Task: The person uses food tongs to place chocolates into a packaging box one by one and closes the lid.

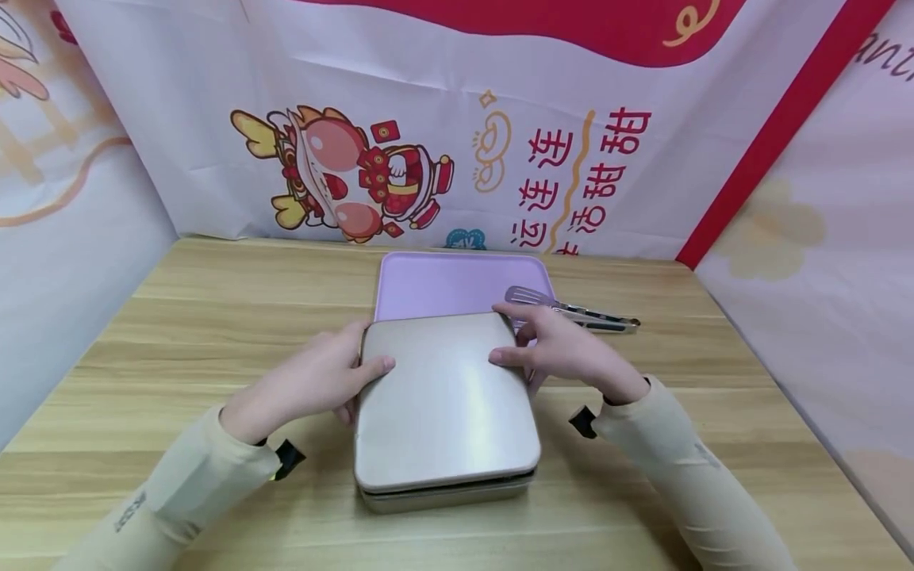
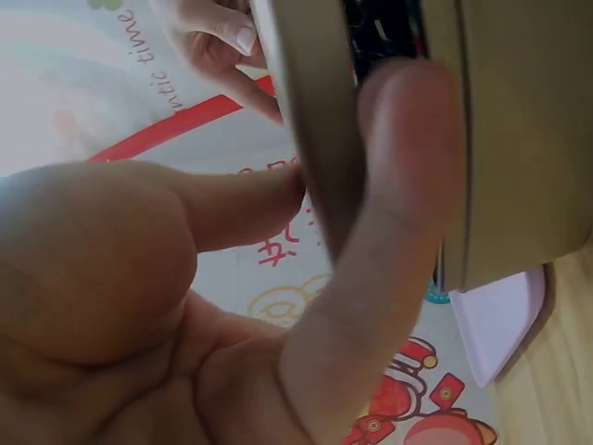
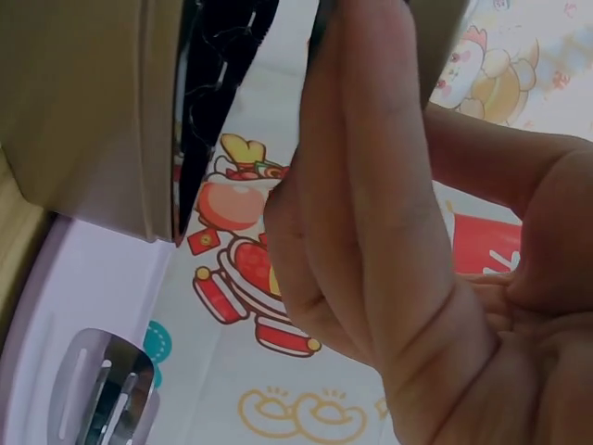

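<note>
A metal tin [image 1: 446, 501] stands on the table in front of the person, its silvery lid [image 1: 443, 396] raised and tilted, higher at the far side. The left hand [image 1: 321, 377] grips the lid's left edge, thumb on top, fingers beneath. At the far right corner the right hand [image 1: 560, 345] holds the lid, thumb on its top and fingers curled under. Through the gap, both wrist views show something dark and glossy [image 3: 218, 74] inside the tin; its kind is unclear.
Behind the tin lies a lilac tray [image 1: 450, 281], partly covered by the lid. Metal tongs [image 1: 600, 319] with a slotted head rest across its right edge. A printed cloth [image 1: 400, 63] hangs at the back of the wooden table [image 1: 236, 317].
</note>
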Motion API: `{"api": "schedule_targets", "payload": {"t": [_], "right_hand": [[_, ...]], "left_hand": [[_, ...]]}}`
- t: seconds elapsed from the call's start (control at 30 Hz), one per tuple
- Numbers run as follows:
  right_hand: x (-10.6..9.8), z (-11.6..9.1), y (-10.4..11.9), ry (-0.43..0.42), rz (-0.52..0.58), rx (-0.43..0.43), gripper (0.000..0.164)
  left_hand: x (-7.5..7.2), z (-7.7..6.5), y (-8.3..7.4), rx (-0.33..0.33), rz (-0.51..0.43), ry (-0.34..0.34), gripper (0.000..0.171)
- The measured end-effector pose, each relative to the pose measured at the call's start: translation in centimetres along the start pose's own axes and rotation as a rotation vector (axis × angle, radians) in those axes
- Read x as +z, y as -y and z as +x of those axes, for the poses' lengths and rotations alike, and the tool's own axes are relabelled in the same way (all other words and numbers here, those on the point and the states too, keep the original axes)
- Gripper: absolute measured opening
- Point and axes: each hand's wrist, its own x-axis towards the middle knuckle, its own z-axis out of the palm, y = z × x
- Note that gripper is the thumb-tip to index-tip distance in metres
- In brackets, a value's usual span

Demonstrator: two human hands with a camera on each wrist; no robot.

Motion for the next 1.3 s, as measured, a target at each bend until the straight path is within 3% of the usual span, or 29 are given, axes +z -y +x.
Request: {"api": "schedule_targets", "payload": {"t": [0.2,0.73,1.07,1.3], "right_hand": [[0.3,0.2,-0.5,0.020,-0.027,0.008,0.075],[0.6,0.5,-0.8,0.046,-0.106,0.054,0.074],[0.8,0.6,-0.9,0.022,-0.149,0.092,0.075],[1.0,0.5,-0.8,-0.005,-0.245,0.092,0.074]], "left_hand": [[0.5,0.2,0.2,-0.024,0.007,0.021,0.046],[1.1,0.3,0.2,-0.066,0.030,0.011,0.048],[1.2,0.3,0.3,-0.066,0.023,0.003,0.050],[1.3,0.7,0.6,-0.073,0.038,-0.021,0.051]]}}
